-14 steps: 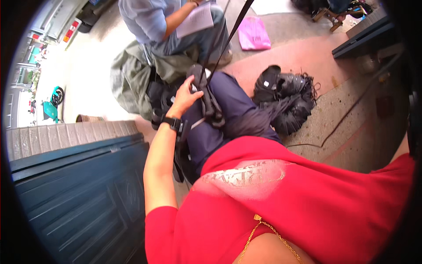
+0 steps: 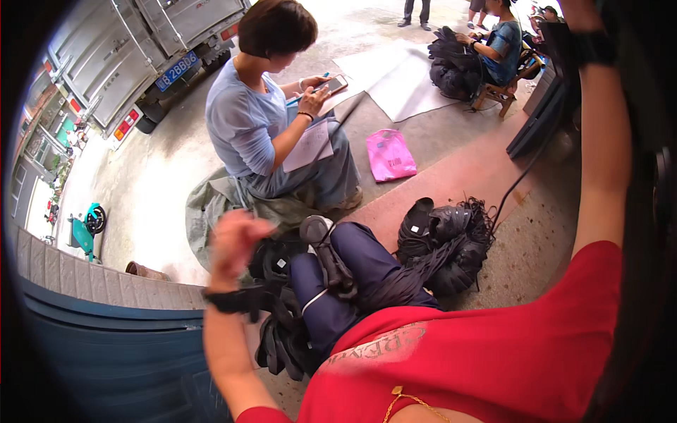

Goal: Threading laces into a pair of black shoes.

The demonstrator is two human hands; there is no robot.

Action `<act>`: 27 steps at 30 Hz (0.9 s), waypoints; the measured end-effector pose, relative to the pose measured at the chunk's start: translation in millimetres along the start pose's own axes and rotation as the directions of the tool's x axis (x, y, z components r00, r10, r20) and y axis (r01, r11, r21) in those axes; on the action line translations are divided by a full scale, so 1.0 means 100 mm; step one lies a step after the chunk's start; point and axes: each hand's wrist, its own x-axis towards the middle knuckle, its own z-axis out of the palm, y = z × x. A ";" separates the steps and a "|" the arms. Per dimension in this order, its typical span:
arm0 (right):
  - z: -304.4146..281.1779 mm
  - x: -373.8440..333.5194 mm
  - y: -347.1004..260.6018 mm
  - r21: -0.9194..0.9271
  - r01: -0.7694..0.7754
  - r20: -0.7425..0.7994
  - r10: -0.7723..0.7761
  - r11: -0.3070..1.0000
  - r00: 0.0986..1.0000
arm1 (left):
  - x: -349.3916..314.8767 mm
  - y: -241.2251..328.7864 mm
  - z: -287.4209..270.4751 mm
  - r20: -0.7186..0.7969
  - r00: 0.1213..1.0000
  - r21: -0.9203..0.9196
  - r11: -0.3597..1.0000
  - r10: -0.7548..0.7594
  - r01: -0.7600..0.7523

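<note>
My left hand, smeared by motion, is raised beside my left knee and apart from the dark shoe-like piece with a light grey end that lies across my lap. Its fingers look bent, but the blur hides whether they hold anything. At the upper right my right arm is stretched up. Only a part of my right hand shows at the picture's edge, with the fingers out of sight. Black shoe pieces with many laces are heaped to the right of my legs. More black pieces hang or lie at my left.
A seated person in light blue holds a phone and papers in front of me. Nearby are a pink packet, a blue panelled surface, a dark cord and a truck. Farther off, another seated person handles black pieces.
My left hand has come off the shoe-like piece and moved left. My right arm has swung up into view at the right. The view has tilted up, showing more of the people ahead.
</note>
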 end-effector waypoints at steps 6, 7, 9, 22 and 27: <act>-2.77 -1.06 0.93 -0.044 -0.404 -0.417 0.351 0.914 0.839 | -1.39 1.42 -3.12 -0.766 0.630 -0.077 0.953 0.131 -0.293; -2.32 -1.49 1.13 -0.172 -0.479 -0.696 0.239 0.861 0.678 | -1.63 1.61 -3.26 -0.843 0.489 0.021 0.922 0.223 -0.386; -1.76 -2.23 1.67 -0.312 -0.582 -0.424 0.438 0.751 0.793 | -2.05 1.82 -3.70 -0.819 0.556 -0.041 0.953 0.139 -0.299; 1.75 -4.80 3.13 -0.653 0.366 0.716 0.383 0.664 0.584 | -0.52 -1.27 -0.38 -0.379 0.774 0.233 0.757 -0.507 0.610; 1.71 -4.81 3.35 -0.756 0.232 0.566 0.433 0.612 0.701 | -0.39 -1.57 0.16 -0.308 0.695 0.124 0.697 -0.650 0.706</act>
